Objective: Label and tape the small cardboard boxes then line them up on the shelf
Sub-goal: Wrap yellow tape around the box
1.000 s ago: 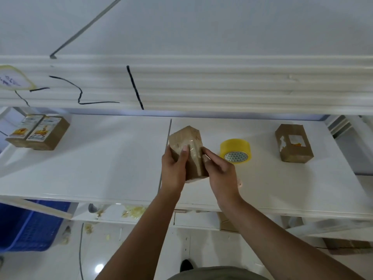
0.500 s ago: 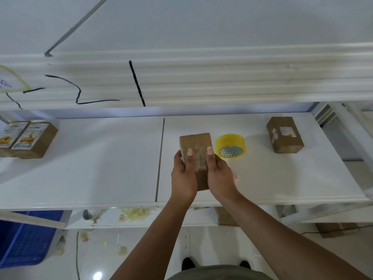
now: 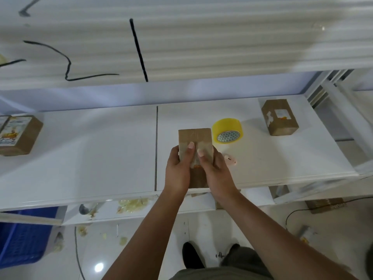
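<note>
I hold a small brown cardboard box [image 3: 194,136] over the white shelf [image 3: 101,150], near its front edge. My left hand [image 3: 178,168] grips its left side and my right hand [image 3: 214,170] its right side, both thumbs pressed on its top face. A yellow roll of tape [image 3: 227,132] lies just right of the box. Another brown box [image 3: 279,117] with torn white label patches sits at the far right of the shelf. Two labelled boxes [image 3: 18,135] stand side by side at the far left.
A small pinkish object [image 3: 231,160] lies on the shelf beside my right hand. A blue crate [image 3: 22,237] stands on the floor at the lower left. Scraps of tape [image 3: 131,205] litter a lower ledge. A white upper shelf [image 3: 181,47] overhangs the back.
The box has turned from tilted to flat and square in my hands. My thumbs now press its top. The view has shifted so the shelf contents sit further left.
</note>
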